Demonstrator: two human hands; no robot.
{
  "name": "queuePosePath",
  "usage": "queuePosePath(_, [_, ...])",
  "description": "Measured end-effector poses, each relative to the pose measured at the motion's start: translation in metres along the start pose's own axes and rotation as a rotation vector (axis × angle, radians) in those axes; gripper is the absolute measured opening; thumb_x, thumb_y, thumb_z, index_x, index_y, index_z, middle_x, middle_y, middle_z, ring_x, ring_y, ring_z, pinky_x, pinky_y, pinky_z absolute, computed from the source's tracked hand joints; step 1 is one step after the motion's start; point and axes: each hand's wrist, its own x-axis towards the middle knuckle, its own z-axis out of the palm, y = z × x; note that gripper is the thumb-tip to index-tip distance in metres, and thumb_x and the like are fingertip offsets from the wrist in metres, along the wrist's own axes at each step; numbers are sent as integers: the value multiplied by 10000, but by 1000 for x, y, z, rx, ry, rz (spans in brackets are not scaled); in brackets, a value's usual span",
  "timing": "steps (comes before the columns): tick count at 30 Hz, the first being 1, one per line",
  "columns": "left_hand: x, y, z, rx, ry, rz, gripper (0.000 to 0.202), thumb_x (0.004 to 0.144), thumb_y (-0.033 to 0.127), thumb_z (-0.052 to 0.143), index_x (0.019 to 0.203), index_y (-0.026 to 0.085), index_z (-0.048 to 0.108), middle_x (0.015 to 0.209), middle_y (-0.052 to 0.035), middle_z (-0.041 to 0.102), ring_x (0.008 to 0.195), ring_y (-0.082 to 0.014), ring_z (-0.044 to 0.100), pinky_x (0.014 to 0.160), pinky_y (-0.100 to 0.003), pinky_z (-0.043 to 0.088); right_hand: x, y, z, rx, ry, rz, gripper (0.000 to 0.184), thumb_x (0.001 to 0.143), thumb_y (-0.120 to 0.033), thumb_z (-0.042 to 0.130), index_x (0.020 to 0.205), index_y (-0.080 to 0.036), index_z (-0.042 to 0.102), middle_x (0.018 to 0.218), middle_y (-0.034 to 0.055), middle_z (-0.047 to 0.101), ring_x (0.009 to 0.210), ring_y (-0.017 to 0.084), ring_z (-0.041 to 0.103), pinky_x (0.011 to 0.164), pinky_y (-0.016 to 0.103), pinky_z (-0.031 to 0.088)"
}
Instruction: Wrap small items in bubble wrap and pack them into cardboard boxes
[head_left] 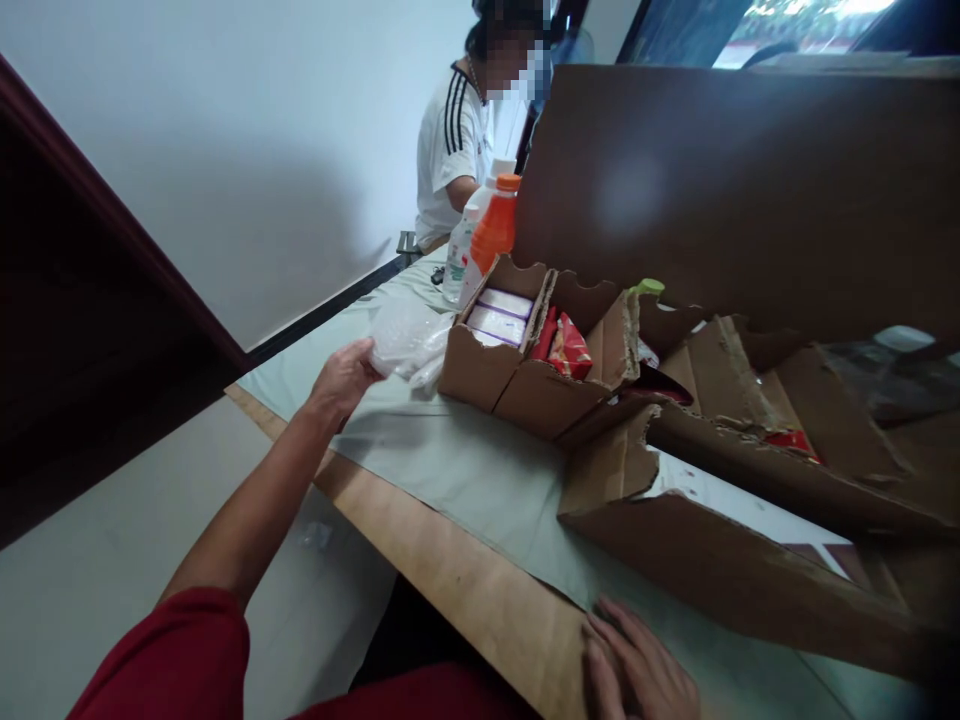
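My left hand [343,380] reaches out over the table and grips a crumpled clear plastic bag [409,340] just left of a torn cardboard box [517,385]. The box is split into compartments: one holds white and purple packs [499,315], the one beside it holds red packets [564,348]. My right hand [637,665] lies flat on the pale green cloth [465,470] near the table's front edge, fingers stretched out, holding nothing, just below a torn cardboard flap [720,560].
A white bottle [463,240] and an orange-capped bottle [493,232] stand behind the box. A large cardboard lid [735,190] rises at the right. Another person in a white shirt [454,150] sits at the far end. The wooden table edge [450,580] runs diagonally.
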Motion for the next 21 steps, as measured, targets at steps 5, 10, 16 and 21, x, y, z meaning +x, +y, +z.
queuePosePath(5, [-110, -29, 16, -249, -250, -243, 322, 816, 483, 611, 942, 194, 678, 955, -107, 745, 753, -240, 713, 631, -370, 573, 40, -52, -6, 384, -88, 285, 279, 971, -380, 599, 1211, -279, 699, 1270, 98, 731, 1135, 284, 712, 938, 451, 585])
queuePosePath(10, [-210, -69, 61, -492, -463, -525, 305, 823, 442, 676, 955, 169, 707, 1013, -115, 761, 899, -285, 731, 753, -396, 584, 73, -88, -1, 931, -220, 485, 698, 855, -562, 724, 1446, -254, 517, 1367, 141, 675, 1163, 279, 697, 939, 423, 590])
queuePosePath(16, [-267, -74, 73, -540, -583, -582, 622, 857, 691, 629, 1129, 141, 731, 1129, -144, 763, 1078, -303, 704, 871, -379, 560, 55, -81, -28, 769, -98, 626, 483, 867, -442, 696, 1286, -214, 623, 1103, 85, 752, 918, 215, 708, 860, 376, 572])
queuePosePath(21, [-278, -61, 78, -357, -629, -315, 876, 649, 530, 911, 1396, 189, 607, 1338, -108, 694, 1246, -319, 621, 1022, -357, 487, 34, -72, -62, 714, -197, 604, 612, 873, -368, 681, 1443, -207, 527, 989, 58, 741, 889, 211, 696, 855, 379, 568])
